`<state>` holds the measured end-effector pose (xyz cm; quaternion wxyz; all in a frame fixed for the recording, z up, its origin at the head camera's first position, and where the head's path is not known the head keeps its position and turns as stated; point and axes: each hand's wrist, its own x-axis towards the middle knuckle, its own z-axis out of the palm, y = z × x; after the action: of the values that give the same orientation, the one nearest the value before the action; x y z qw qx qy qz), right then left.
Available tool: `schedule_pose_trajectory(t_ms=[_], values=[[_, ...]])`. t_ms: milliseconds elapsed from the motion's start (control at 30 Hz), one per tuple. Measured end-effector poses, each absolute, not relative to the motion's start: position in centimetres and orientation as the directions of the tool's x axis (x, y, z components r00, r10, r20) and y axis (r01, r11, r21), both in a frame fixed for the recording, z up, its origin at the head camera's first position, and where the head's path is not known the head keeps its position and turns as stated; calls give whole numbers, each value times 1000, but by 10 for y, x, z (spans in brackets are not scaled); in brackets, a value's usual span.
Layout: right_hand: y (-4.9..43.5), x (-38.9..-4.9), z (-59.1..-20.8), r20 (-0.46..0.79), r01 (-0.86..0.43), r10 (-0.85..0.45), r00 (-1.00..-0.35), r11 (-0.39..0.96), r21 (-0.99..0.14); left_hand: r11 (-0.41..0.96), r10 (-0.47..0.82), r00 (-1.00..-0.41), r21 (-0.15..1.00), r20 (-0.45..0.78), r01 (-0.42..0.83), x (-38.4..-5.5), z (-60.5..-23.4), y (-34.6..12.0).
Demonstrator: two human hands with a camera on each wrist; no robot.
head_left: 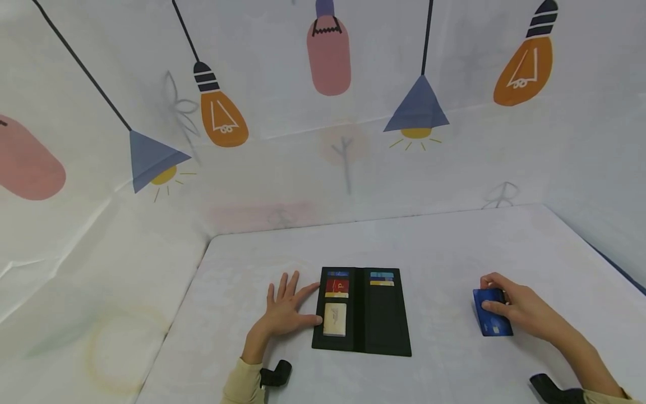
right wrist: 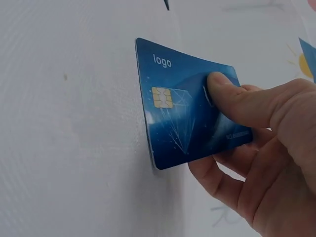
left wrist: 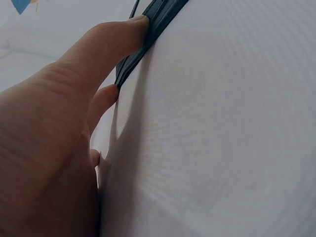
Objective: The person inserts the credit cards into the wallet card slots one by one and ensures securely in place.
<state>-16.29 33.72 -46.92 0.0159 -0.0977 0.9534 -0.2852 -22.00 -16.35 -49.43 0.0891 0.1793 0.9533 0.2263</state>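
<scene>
A dark green bifold wallet (head_left: 381, 320) lies spread flat on the table, with several cards (head_left: 337, 287) in its left slots and more cards (head_left: 382, 279) at the top right. In a left lower pocket sits a pale card (head_left: 335, 319). My left hand (head_left: 285, 311) has its fingers spread, and the thumb and index fingertips touch the wallet's left edge; the left wrist view shows them against the dark edge (left wrist: 160, 22). Off to the right, my right hand (head_left: 525, 308) pinches a blue bank card (right wrist: 182, 113) with a gold chip, thumb on its face.
White cloth covers the table (head_left: 439, 252). Behind and to the left hang white sheets (head_left: 282, 174) printed with lamps and bulbs. Black wrist mounts (head_left: 276, 373) stick out near both sleeves.
</scene>
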Motion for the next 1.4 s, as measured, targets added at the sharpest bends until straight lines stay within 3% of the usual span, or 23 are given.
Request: schedule_pose_trajectory(t_ms=[600, 867, 1400], values=[[317, -173, -460, 62, -186, -182, -981, 815, -549, 835, 385, -918, 459, -93, 304, -222, -497, -164], [298, -184, -454, 137, -240, -198, -971, 792, -561, 843, 376, -921, 450, -98, 296, -223, -497, -165], [244, -211, -447, 143, -231, -182, -973, 721, -653, 837, 377, -921, 461, -98, 294, -223, -497, -165]])
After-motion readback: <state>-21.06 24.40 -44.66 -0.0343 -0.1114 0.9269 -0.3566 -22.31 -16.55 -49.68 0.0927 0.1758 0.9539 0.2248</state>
